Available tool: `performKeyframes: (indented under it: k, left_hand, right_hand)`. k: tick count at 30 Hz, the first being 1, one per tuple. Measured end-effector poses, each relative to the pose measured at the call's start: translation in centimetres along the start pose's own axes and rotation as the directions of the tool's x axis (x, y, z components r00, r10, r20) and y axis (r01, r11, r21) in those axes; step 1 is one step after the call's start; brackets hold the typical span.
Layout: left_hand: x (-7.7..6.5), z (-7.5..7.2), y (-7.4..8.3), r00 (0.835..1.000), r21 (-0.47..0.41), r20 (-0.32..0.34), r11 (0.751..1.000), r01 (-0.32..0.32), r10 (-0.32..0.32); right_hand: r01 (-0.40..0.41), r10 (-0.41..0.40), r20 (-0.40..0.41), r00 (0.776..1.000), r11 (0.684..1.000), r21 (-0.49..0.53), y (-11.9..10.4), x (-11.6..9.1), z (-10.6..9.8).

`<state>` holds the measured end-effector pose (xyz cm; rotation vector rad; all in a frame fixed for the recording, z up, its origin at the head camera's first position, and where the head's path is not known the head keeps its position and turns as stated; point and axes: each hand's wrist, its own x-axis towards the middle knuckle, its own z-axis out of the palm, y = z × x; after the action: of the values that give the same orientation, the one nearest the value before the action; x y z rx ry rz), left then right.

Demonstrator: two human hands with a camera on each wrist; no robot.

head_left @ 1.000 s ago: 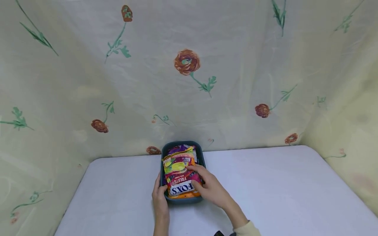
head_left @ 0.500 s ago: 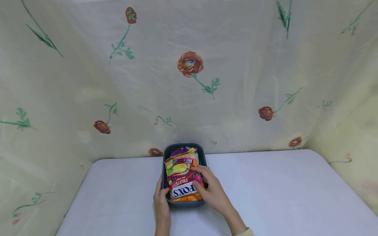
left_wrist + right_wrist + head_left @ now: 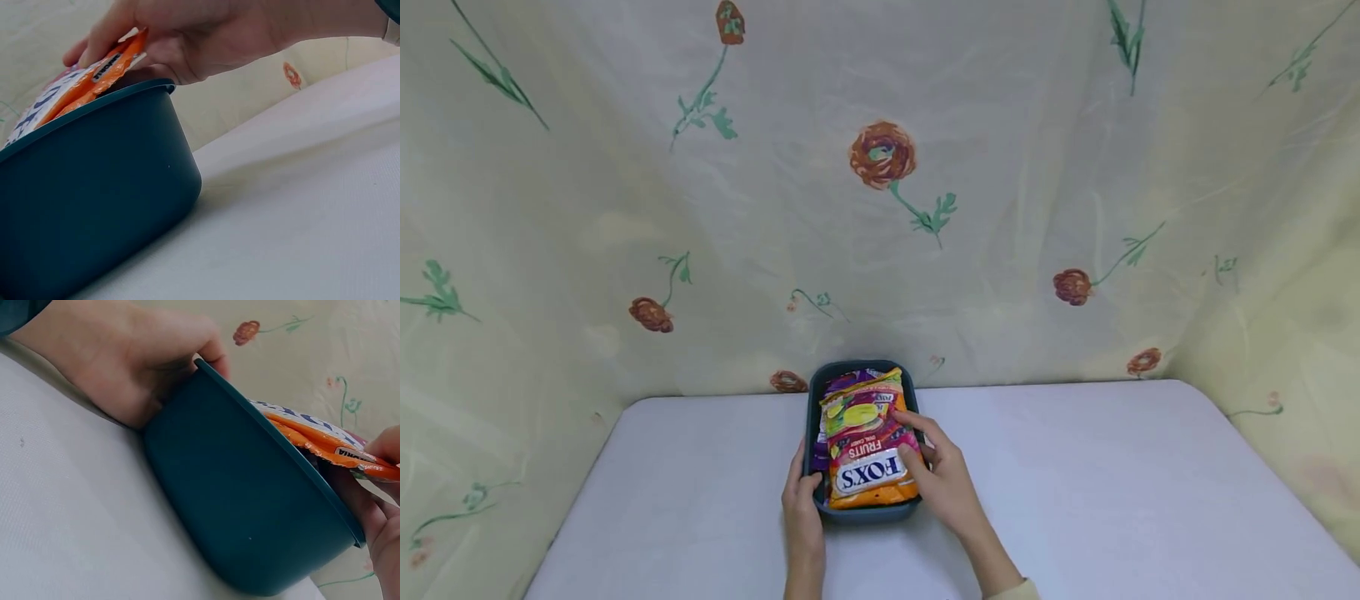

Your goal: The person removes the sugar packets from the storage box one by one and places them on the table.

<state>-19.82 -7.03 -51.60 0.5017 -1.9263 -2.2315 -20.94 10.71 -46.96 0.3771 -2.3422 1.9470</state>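
Observation:
A dark teal plastic tub (image 3: 868, 517) stands on the table, its wall (image 3: 100, 187) plain in the left wrist view. My left hand (image 3: 802, 508) grips the tub's left side, thumb over the rim. On top lies a FOX'S fruits candy bag (image 3: 871, 446), red, yellow and orange. My right hand (image 3: 945, 479) pinches this bag's right edge, thumb above and fingers beneath. In the right wrist view, the bag's orange end (image 3: 319, 444) rises over the rim. A purple packet (image 3: 820, 450) shows partly underneath; the rest of it is hidden.
A white-covered table (image 3: 1075, 475) extends to both sides of the tub. Close behind the tub hangs a pale curtain (image 3: 1000, 250) printed with flowers, which also encloses the left and right sides.
My right hand has taken hold of the candy bag's edge and shifted it rightward, raising it slightly. More of the purple packet shows at left. The left hand keeps its grip on the tub.

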Motion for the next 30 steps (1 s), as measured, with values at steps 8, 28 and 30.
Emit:
performKeyframes:
  k: [8, 28, 30]
  left_hand:
    - [0.0, 0.1, 0.2, 1.000, 0.001, -0.005, 1.000, 0.015, -0.015]
    - [-0.2, 0.3, 0.1, 1.000, 0.013, 0.009, 1.000, -0.010, 0.009]
    - [-0.1, 0.2, 0.1, 1.000, 0.014, 0.004, 1.000, -0.015, 0.015]
  right_hand:
    - [-0.055, 0.058, -0.072, 0.996, 0.998, 0.042, 0.5, 0.0, -1.0]
    - [-0.130, 0.164, -0.233, 0.959, 0.980, 0.152, 1.3, 1.3, -4.3]
    - [-0.129, 0.166, -0.236, 0.958, 0.978, 0.163, 1.3, 1.4, -4.6]
